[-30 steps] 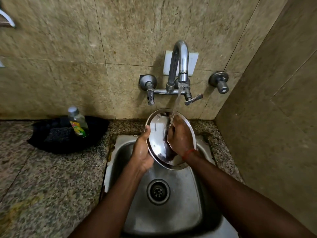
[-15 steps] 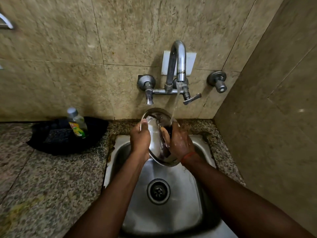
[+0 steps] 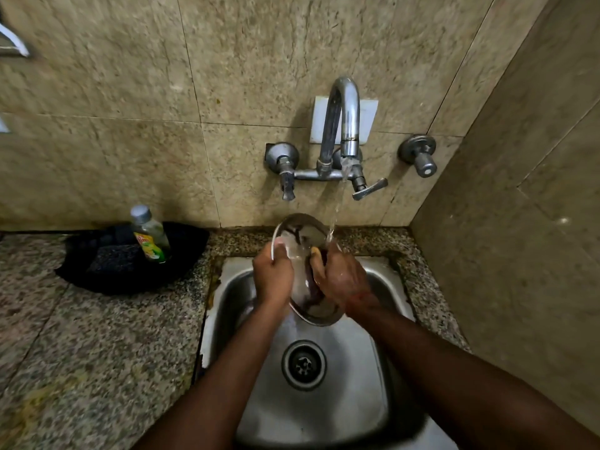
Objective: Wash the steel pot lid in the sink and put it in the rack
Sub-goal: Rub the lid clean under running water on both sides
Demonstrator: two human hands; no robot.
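Observation:
The round steel pot lid (image 3: 300,235) is held almost on edge over the steel sink (image 3: 324,401), under running water from the wall tap (image 3: 344,125). My left hand (image 3: 272,276) grips the lid's left rim, thumb over the edge. My right hand (image 3: 341,277) is pressed against the lid's right face, fingers curled on it, wet from the stream. The lid's lower part shows below both hands. No rack is in view.
A small bottle of dish liquid (image 3: 150,235) stands on a black cloth (image 3: 107,267) on the granite counter (image 3: 81,352) left of the sink. Tiled walls close in behind and on the right. The drain (image 3: 304,365) lies below the hands.
The lid has turned from facing me to nearly edge-on. My left hand has moved up along its rim, and my right hand has shifted across the lid's face under the water.

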